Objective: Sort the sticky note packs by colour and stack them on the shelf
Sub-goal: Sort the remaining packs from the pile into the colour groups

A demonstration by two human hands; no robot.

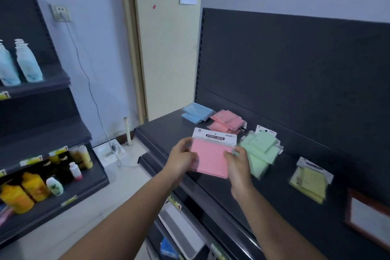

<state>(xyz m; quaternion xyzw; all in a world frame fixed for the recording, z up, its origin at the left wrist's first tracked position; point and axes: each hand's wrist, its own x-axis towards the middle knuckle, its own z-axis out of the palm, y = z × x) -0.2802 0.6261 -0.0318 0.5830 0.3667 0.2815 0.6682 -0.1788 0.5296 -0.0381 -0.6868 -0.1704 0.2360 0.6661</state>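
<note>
A pink sticky note pack (211,155) with a white "STICKY NOTE" header is held over the front of the dark shelf (168,131). My left hand (181,159) grips its left edge and my right hand (237,163) grips its right edge. Behind it on the shelf lie a blue pile (197,112), a pink pile (228,121), a green pile (260,152) and, further right, a yellow pile (309,179).
The shelf's dark back panel (295,69) rises behind the piles. A framed board (369,217) lies at the shelf's right end. Lower shelves with items sit below the front edge. A second rack (42,154) with bottles stands to the left across the floor.
</note>
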